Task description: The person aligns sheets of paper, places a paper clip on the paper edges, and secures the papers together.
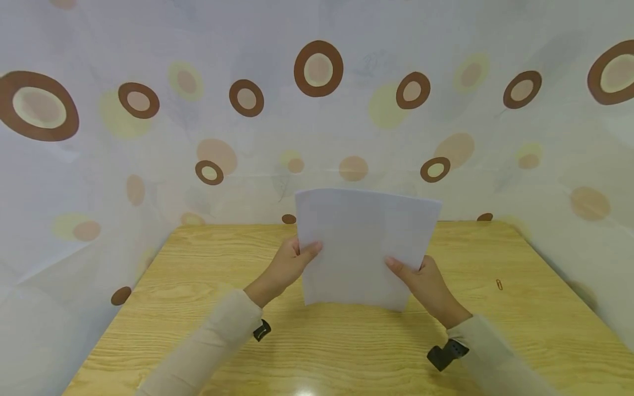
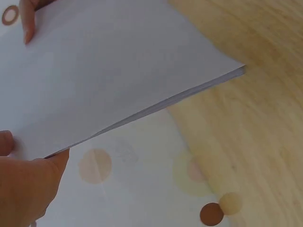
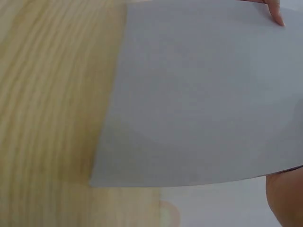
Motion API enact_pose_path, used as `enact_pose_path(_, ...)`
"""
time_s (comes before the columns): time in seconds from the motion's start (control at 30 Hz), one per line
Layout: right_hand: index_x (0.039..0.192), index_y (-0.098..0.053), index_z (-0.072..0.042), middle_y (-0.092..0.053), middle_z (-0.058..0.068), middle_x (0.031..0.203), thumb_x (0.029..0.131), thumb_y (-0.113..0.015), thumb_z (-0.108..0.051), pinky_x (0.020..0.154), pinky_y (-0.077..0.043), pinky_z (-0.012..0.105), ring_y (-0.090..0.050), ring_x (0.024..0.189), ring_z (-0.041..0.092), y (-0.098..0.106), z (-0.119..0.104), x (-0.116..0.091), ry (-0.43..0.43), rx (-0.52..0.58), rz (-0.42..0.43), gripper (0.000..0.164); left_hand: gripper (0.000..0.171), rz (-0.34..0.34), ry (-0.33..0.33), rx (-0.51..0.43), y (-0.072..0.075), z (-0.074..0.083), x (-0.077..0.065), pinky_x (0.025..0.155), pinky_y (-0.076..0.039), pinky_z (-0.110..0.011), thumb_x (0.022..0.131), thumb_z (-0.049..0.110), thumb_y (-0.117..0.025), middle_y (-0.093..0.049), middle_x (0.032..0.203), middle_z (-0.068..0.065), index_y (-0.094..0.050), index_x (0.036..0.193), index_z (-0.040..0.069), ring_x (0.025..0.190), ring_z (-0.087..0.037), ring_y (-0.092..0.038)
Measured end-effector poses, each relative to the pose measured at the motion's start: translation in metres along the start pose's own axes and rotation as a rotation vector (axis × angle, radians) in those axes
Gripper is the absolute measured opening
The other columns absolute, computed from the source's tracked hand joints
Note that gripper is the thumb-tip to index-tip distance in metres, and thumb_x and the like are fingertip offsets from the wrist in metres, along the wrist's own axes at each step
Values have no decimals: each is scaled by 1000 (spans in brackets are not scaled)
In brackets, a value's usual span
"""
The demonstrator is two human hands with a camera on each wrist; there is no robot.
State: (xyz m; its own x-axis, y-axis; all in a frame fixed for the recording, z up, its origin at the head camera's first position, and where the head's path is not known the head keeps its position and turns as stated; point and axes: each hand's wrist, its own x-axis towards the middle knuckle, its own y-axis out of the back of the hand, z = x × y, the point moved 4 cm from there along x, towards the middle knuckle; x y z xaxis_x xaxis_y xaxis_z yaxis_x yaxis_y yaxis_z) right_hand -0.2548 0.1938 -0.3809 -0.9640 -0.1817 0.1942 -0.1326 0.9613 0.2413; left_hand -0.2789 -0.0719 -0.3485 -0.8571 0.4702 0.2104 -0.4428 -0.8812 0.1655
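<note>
A stack of white paper [image 1: 356,247] is held up off the table, its top tilted away and its sheets slightly bowed. My left hand [image 1: 288,264] grips the left edge, thumb on the front face and fingers behind. On the right edge, my right hand [image 1: 430,283] holds it the same way, its thumb lying on the front. The left wrist view shows the layered side of the paper stack [image 2: 118,71], with several sheets together. In the right wrist view the paper [image 3: 199,94] fills most of the frame. The fingers behind the stack are mostly hidden.
An orange paper clip [image 1: 499,284] lies on the right side of the wooden table [image 1: 208,264]. A pale curtain [image 1: 317,137] with brown and yellow circles surrounds the table's back and sides. Dark wrist straps [image 1: 446,355] sit near both sleeves.
</note>
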Motion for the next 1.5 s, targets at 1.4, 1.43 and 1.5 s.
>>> enact_pose_path(1.4, 109, -64, -2, -72, -1, 97, 98, -56, -16, 72, -56, 30, -70, 85, 17, 23, -65, 12, 252, 41, 40, 20, 31, 305, -225, -84, 26, 79, 7, 80, -54, -26, 99, 16, -54, -69, 92, 4, -63, 117, -7, 83, -10, -63)
enact_pose_path(1.43, 109, -64, -1, -72, -1, 96, 98, -56, -16, 72, -56, 30, -70, 85, 17, 23, -65, 12, 250, 36, 43, 20, 31, 301, -226, -82, 26, 79, 6, 82, -54, -27, 100, 16, -53, -69, 91, 4, -63, 118, -8, 83, -10, -63)
enact_pose_path(1.5, 109, -64, -1, -72, -1, 96, 98, -56, -17, 71, -56, 30, -70, 84, 17, 23, -66, 12, 248, 24, 46, 21, 32, 296, -220, -78, 26, 79, 6, 85, -53, -28, 100, 15, -52, -69, 89, 4, -62, 117, -10, 83, -9, -64)
